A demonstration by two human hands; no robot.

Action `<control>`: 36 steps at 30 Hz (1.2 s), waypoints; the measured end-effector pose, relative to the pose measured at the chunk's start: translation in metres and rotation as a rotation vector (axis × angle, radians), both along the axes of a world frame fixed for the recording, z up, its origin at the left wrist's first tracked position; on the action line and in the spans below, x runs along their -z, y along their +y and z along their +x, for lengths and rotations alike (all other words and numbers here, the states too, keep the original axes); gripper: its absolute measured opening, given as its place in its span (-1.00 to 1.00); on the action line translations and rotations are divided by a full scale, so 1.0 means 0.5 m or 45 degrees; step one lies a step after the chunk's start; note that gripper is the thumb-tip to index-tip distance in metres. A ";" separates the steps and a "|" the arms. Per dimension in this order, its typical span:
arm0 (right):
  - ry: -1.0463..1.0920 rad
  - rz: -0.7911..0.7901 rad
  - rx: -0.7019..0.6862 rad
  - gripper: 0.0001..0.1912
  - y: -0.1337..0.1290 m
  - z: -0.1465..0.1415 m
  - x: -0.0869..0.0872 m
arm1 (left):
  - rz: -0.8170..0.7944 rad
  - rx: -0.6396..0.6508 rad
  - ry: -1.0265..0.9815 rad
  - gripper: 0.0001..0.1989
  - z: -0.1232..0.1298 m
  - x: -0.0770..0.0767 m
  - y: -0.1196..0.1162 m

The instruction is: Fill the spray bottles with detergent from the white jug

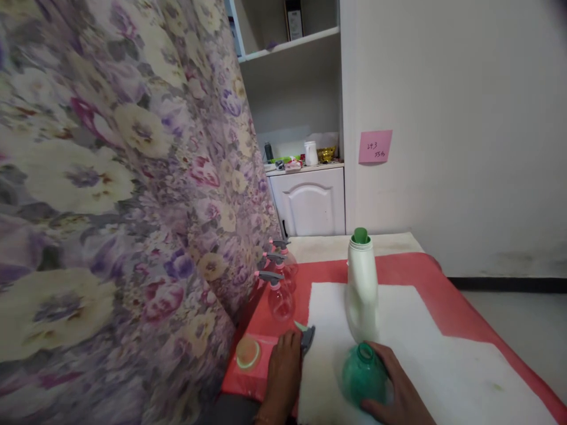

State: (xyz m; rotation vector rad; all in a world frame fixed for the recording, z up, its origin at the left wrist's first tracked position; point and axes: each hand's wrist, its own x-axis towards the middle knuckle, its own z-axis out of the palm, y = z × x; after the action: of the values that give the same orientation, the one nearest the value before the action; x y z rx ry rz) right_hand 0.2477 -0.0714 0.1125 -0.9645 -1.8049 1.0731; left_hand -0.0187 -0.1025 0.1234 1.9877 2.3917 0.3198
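Observation:
My right hand is closed round a clear green bottle with an uncapped neck, its thumb at the near side. The bottle is over the white cloth, close in front of a tall pale-green jug with a green spout. My left hand is at the cloth's left edge, its fingers curled together against a grey trigger spray head with a green tip. The fingertips' grip on it is partly hidden. Three clear spray bottles with pink and grey heads stand in a row beyond my left hand.
A round tape roll lies left of my left hand on the red table cover. White cloth covers the middle and right. A floral curtain hangs along the left side. Behind stands a shelf cabinet with small items.

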 end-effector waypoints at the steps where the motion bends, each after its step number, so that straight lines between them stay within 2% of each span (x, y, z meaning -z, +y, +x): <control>1: 0.001 0.000 0.007 -0.27 0.002 -0.009 -0.009 | 0.008 -0.008 0.006 -0.53 -0.002 0.006 0.001; 4: 0.031 -0.004 -0.006 -0.25 0.014 -0.040 -0.029 | 0.041 -0.004 0.031 -0.53 -0.013 0.031 0.007; 6: 0.045 -0.011 -0.017 -0.23 0.024 -0.061 -0.031 | 0.080 -0.013 0.061 -0.52 -0.023 0.050 0.011; 10: 0.023 -0.055 -0.011 -0.18 0.039 -0.089 -0.004 | 0.199 -0.025 0.112 -0.49 -0.039 0.083 0.015; 14: 0.036 -0.102 -0.004 -0.14 0.040 -0.096 0.013 | 0.321 0.009 0.120 -0.57 -0.047 0.101 0.021; 18: 0.008 -0.150 0.030 -0.07 0.036 -0.095 0.011 | 0.489 0.055 0.116 -0.62 -0.054 0.107 0.025; 21: 0.024 -0.108 0.059 -0.04 0.033 -0.086 0.030 | 0.665 0.125 0.068 -0.63 -0.056 0.100 0.023; 25: 0.091 0.084 0.091 -0.20 0.030 -0.056 0.058 | 0.869 0.243 -0.084 -0.66 -0.050 0.084 0.018; 28: 0.091 0.167 0.157 -0.43 0.031 -0.028 0.037 | 0.862 0.326 -0.271 -0.69 -0.032 0.076 0.018; 31: 0.123 0.134 0.253 -0.62 0.044 -0.004 -0.011 | 0.727 0.350 -0.469 -0.63 0.008 0.074 0.027; 33: 0.172 0.070 0.314 -0.67 0.062 0.007 -0.042 | 0.688 0.315 -0.608 -0.55 0.045 0.072 0.039; 36: 0.278 -0.055 0.365 -0.63 0.098 0.012 -0.070 | 0.600 0.429 -0.857 -0.28 0.096 0.066 0.060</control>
State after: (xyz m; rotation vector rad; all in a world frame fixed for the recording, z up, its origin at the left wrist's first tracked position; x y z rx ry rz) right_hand 0.2537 -0.0223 0.1475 -1.0517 -1.4235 0.9977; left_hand 0.0294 -0.0725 0.0904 1.9407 1.6334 1.3749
